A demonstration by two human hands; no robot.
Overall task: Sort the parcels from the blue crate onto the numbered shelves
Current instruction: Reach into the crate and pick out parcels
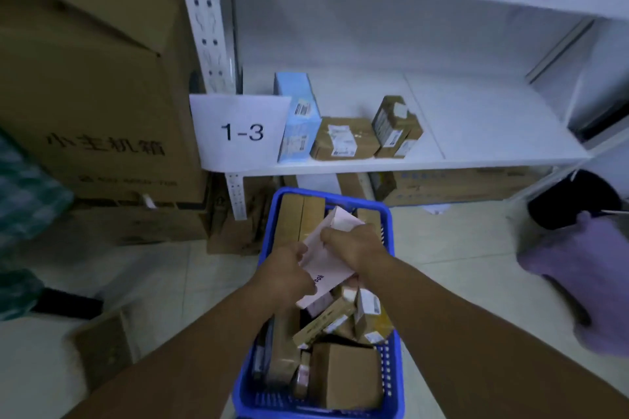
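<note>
A blue crate [396, 381] stands on the floor below me, filled with several brown cardboard parcels [345, 374]. Over it I hold a pale pink box [328, 264] with both hands. My left hand [289, 270] grips its lower left edge. My right hand [350, 243] is closed over its top right. Ahead is a white shelf [476, 133] with a paper label reading 1-3 [242, 131]. On that shelf stand a light blue box [299, 119], a flat brown parcel [343, 139] and a small upright brown parcel [394, 126].
Large brown cartons [88, 78] are stacked to the left of the shelf post. More cartons [459, 185] lie under the shelf. A purple cloth [585, 269] and a dark object [571, 201] sit on the floor at the right. A small carton [102, 347] lies at the lower left.
</note>
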